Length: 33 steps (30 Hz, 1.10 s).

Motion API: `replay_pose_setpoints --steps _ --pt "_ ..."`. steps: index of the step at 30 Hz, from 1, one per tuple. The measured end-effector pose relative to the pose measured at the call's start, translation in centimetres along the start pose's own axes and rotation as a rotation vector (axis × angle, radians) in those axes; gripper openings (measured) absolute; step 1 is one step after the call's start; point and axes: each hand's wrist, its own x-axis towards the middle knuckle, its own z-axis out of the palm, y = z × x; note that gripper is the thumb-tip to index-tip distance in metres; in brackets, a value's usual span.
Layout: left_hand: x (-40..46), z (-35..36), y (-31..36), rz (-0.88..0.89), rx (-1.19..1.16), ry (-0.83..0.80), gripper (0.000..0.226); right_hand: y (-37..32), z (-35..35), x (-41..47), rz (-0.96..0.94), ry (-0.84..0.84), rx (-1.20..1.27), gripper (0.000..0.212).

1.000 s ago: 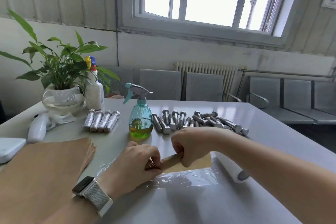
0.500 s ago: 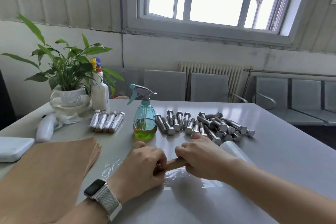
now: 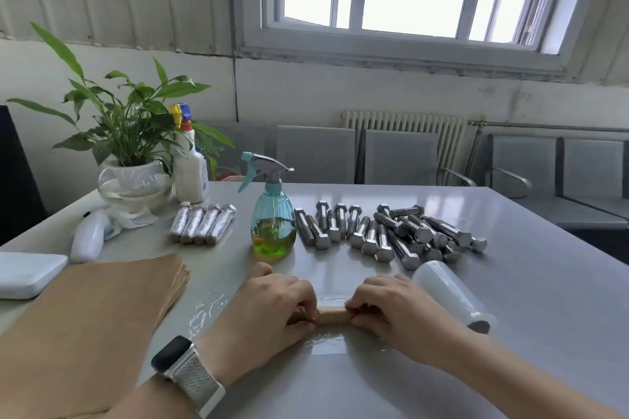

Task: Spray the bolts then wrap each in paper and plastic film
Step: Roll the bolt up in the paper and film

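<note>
Spray bottle (image 3: 272, 221) upright just behind hands; loose bolts (image 3: 391, 231) piled to its right, four wrapped bolts (image 3: 202, 224) to its left. Film roll (image 3: 449, 292) lies just beside right hand (image 3: 398, 311). Paper stack (image 3: 85, 316) on table (image 3: 510, 282) at near left, plant (image 3: 132, 146) at far corner. Paper-wrapped bolt (image 3: 332, 315) lies on film sheet (image 3: 326, 343) between both hands — each end pinched by curled fingers, left hand (image 3: 272, 309) on left end, right hand on right end; only middle shows.
</note>
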Motion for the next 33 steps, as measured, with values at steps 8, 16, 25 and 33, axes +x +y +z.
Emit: replay_pose_setpoints --steps 8,16,25,33 --pt "-1.1 -2.7 -2.5 -0.154 -0.102 0.111 0.027 -0.4 1.2 -0.7 0.063 0.159 0.143 0.008" --pt "-1.0 -1.7 -2.8 -0.181 -0.012 -0.142 0.014 -0.3 1.4 -0.7 0.073 0.183 0.181 0.008" --pt "-2.0 -2.1 -3.6 -0.196 -0.256 -0.219 0.031 -0.3 1.4 -0.7 0.078 0.18 0.211 0.009" --pt "-1.4 -2.3 -3.8 -0.367 -0.543 -0.224 0.014 -0.1 1.5 -0.8 0.092 0.171 0.241 0.009"
